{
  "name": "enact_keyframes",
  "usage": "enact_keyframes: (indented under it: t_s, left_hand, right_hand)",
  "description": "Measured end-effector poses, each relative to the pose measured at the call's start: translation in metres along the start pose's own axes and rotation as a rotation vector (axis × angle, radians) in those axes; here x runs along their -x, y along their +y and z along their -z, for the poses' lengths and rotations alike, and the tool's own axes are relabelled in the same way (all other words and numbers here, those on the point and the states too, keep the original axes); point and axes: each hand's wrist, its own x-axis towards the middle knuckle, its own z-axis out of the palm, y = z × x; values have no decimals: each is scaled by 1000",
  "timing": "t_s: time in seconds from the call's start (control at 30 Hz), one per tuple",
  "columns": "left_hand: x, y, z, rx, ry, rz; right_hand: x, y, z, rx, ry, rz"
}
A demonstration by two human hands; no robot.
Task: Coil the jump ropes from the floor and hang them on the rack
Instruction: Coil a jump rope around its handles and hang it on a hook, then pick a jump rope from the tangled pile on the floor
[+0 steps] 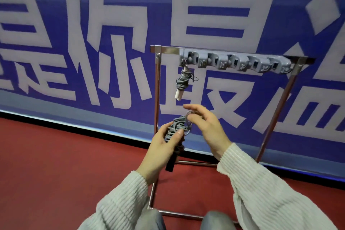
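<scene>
Left hand [164,147] grips coiled rope [177,129]; right hand [203,123] pinches its loop. Rack [156,87] hooks beyond the leftmost hang free.

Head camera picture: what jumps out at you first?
Huge white characters on the blue banner fill the back. In front, a metal rack has one coiled rope hanging at its left end. Below, the left hand grips another grey bundle while the right hand pinches its loop.

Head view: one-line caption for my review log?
Left hand grips a coiled grey rope, right hand pinching its loop, before a rack holding one rope.
</scene>
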Motion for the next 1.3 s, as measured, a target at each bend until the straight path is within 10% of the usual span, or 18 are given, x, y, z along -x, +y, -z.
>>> enact_keyframes:
  t_s: [0.43, 0.8, 1.3]
  left_hand:
    - [-94, 77, -58, -200, -168, -107]
    - [-184, 85, -88, -471, 54, -244]
    - [-221, 85, -87, -203, -48, -64]
  right_hand:
    - [-73, -56, 42, -145, 164, -44]
    - [-151, -62, 67, -351, 241, -214]
    - [-187, -35, 62, -431, 362, -211]
